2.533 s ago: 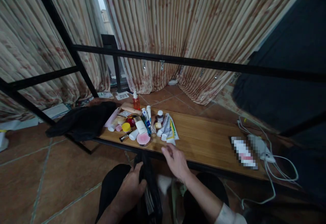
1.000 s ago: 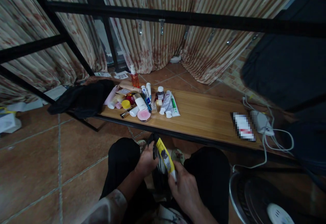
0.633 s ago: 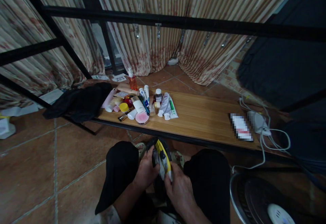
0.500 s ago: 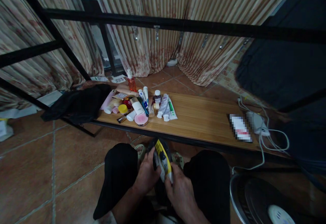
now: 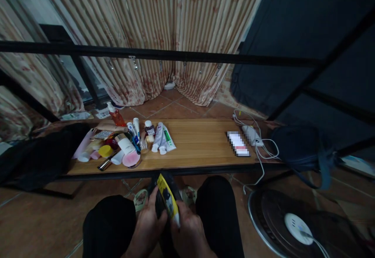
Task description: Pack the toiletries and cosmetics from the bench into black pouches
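Between my knees, a yellow packet with dark and white print stands on edge, tilted. My right hand is closed on its lower right side, fingers partly hidden. On its left, my left hand is closed with the thumb near the packet's lower part, against a dark layer that could be its other side. A dark object lies behind the packet; its kind cannot be made out. Ahead on the wooden bench are a pink round compact, a yellow-lidded jar, squeeze tubes and an orange pump bottle.
A black cloth covers the bench's left end. On the right lie a phone, a power strip with white cables and a dark blue bag. A round dark stool-like thing stands at lower right. A black bar crosses ahead.
The view has swung to the right, so the bench items appear further left. Both hands still hold the packet, which now looks less spread open.
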`<act>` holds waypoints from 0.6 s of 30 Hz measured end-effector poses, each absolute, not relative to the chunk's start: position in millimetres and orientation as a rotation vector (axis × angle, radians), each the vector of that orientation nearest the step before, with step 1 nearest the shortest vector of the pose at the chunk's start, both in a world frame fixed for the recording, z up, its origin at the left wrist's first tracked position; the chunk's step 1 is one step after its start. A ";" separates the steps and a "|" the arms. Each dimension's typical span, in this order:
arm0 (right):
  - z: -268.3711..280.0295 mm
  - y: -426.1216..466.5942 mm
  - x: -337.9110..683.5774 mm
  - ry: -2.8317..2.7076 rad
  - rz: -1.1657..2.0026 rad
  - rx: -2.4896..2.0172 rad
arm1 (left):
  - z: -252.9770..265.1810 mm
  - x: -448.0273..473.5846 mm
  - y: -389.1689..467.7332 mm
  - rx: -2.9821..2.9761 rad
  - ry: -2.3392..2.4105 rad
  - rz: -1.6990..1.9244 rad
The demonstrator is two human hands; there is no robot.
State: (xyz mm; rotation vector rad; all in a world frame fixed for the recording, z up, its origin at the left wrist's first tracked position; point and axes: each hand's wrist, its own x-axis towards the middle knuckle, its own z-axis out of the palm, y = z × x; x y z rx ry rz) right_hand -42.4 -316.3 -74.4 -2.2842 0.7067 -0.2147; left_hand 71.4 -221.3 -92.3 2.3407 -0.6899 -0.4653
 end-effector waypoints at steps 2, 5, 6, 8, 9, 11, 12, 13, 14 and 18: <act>-75.8 -319.3 -45.9 0.700 -0.224 -2.288 | -89.7 70.6 -224.1 2.343 -0.709 -0.484; -80.1 -323.5 -49.4 0.700 -0.201 -2.290 | -88.0 69.4 -226.6 2.349 -0.705 -0.533; -81.6 -324.8 -50.0 0.709 -0.195 -2.293 | -88.1 68.9 -226.9 2.346 -0.703 -0.543; -84.2 -327.2 -50.6 0.729 -0.164 -2.306 | -89.3 67.4 -227.0 2.328 -0.703 -0.544; -85.3 -328.4 -50.7 0.730 -0.134 -2.316 | -90.4 66.4 -226.9 2.312 -0.701 -0.542; -87.9 -330.4 -50.7 0.706 -0.050 -2.333 | -93.2 64.2 -226.3 2.275 -0.688 -0.544; -89.9 -330.9 -50.8 0.691 -0.009 -2.339 | -94.9 63.1 -225.9 2.259 -0.677 -0.551; -92.6 -331.0 -51.0 0.681 0.022 -2.346 | -96.7 62.1 -225.5 2.245 -0.665 -0.558; -96.2 -330.8 -51.3 0.683 0.039 -2.356 | -98.5 61.3 -225.0 2.233 -0.654 -0.563; -118.4 -326.6 -53.4 0.710 0.034 -2.427 | -108.6 59.4 -219.9 2.221 -0.615 -0.576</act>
